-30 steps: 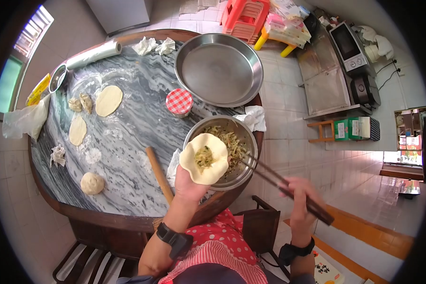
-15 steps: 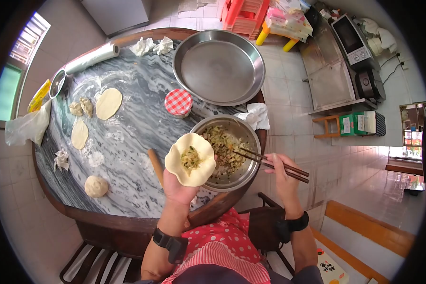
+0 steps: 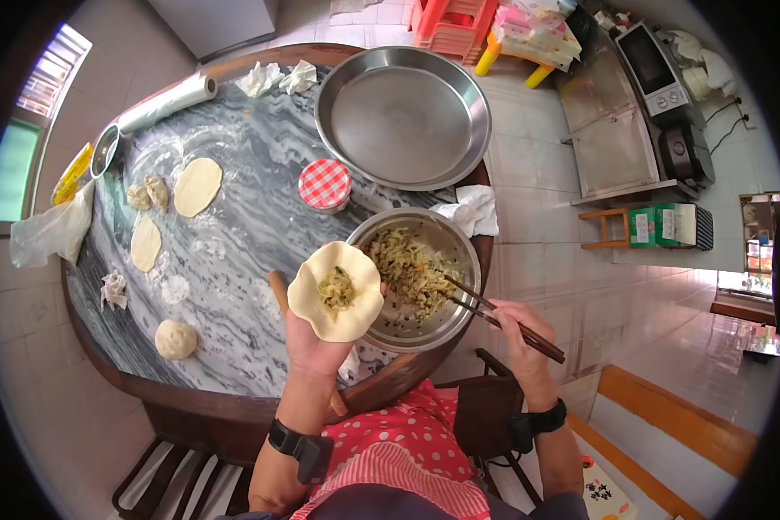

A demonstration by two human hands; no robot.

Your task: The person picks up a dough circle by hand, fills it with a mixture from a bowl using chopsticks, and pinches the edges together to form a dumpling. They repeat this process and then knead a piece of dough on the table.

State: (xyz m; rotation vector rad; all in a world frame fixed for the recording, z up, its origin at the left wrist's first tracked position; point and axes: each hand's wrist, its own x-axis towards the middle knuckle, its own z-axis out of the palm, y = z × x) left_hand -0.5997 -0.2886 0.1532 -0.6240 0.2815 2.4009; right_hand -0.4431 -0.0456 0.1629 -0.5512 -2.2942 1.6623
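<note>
My left hand (image 3: pixel 315 347), palm up, cups a round dough wrapper (image 3: pixel 308 316) with wavy edges. A small heap of vegetable filling (image 3: pixel 336 289) lies in the middle of the wrapper. My right hand (image 3: pixel 524 334) is closed around a pair of dark wooden chopsticks (image 3: pixel 542 345), whose tips reach into a metal bowl (image 3: pixel 470 290). More chopped filling (image 3: pixel 405 264) is spread inside that bowl, to the right of the wrapper. Partly hidden behind my left hand and wrist, a wooden rolling pin (image 3: pixel 278 289) rests on the marble table (image 3: pixel 243 260).
Beyond the bowl stands a wide metal pan (image 3: pixel 399 117), with a jar with a red checked lid (image 3: pixel 325 184) at its near left. Flat dough rounds (image 3: pixel 198 187), a dough ball (image 3: pixel 176 339) and crumpled tissues (image 3: pixel 113 290) lie further left. A plastic wrap roll (image 3: pixel 169 102) sits at the far edge.
My left hand has shifted slightly left with the filled wrapper, showing more of the bowl. The chopstick tips have moved a little right and down within the bowl.
</note>
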